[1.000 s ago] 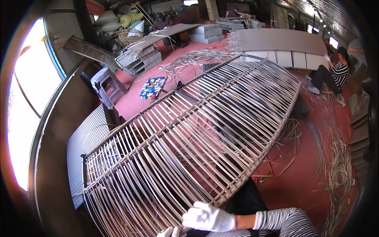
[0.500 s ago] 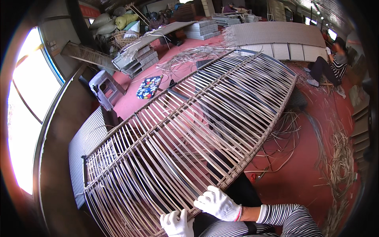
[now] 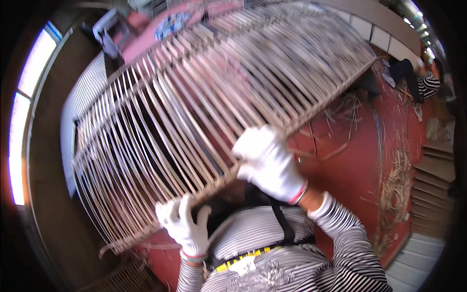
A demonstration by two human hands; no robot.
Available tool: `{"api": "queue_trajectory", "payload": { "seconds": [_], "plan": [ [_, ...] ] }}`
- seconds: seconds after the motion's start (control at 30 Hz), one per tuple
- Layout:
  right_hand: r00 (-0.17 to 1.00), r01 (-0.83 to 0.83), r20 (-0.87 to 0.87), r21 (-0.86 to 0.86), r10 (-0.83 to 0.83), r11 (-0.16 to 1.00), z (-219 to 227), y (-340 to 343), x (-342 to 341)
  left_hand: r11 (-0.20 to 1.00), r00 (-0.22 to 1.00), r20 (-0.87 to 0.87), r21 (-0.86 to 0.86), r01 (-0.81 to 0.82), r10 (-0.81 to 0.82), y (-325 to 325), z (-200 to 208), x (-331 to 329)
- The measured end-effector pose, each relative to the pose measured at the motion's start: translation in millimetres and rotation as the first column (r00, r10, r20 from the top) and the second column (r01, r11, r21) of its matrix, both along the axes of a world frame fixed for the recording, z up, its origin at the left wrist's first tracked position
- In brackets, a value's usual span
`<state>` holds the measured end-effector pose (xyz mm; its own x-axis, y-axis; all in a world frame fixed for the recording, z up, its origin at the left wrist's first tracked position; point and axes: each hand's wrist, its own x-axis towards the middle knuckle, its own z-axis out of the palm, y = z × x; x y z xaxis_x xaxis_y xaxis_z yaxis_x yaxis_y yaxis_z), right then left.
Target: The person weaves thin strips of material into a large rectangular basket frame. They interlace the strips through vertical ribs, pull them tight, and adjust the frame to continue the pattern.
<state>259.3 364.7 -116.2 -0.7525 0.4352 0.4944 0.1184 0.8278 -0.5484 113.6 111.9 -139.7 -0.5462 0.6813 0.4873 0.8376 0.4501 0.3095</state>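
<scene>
Head view. A large slatted rattan frame (image 3: pixel 204 97) fills the upper picture; its far end is cut off by the top rim, and its lower left corner fades into blur near a woven panel (image 3: pixel 121 280) that is only partly seen. The frame's long axis runs from lower left to upper right, tilted, with its slats crossing that axis and its near edge facing the person. The left hand (image 3: pixel 184 226), in a white glove, is clamped on the near edge rail, thumb raised beside it. The right hand (image 3: pixel 270 163), also gloved, is closed over the same rail farther right; its fingertips are hidden behind the slats. Below the frame lies a red floor (image 3: pixel 350 175) strewn with loose rattan strips (image 3: pixel 394 185). A second person (image 3: pixel 418 80) sits at the far right, partly cut off.
</scene>
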Motion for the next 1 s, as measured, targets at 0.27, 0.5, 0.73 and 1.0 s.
{"api": "queue_trajectory", "payload": {
  "seconds": [0.27,0.5,0.73,1.0],
  "plan": [
    [0.922,-0.018,0.359,0.411,-0.143,0.911,-17,16,18,0.944,0.95,0.125,-0.134,0.303,-0.287,71,1,1],
    [0.98,0.091,0.118,0.458,-0.161,0.885,-49,3,19,0.98,0.983,-0.029,0.074,0.185,-0.184,76,-26,8],
    [0.909,-0.049,0.414,0.214,-0.045,0.976,-30,46,59,0.988,0.984,0.095,0.035,0.15,-0.153,71,-5,11],
    [0.945,-0.071,0.312,0.491,-0.099,0.868,-23,134,92,0.818,0.826,0.039,-0.117,0.563,-0.563,203,1,52]
  ]
}}
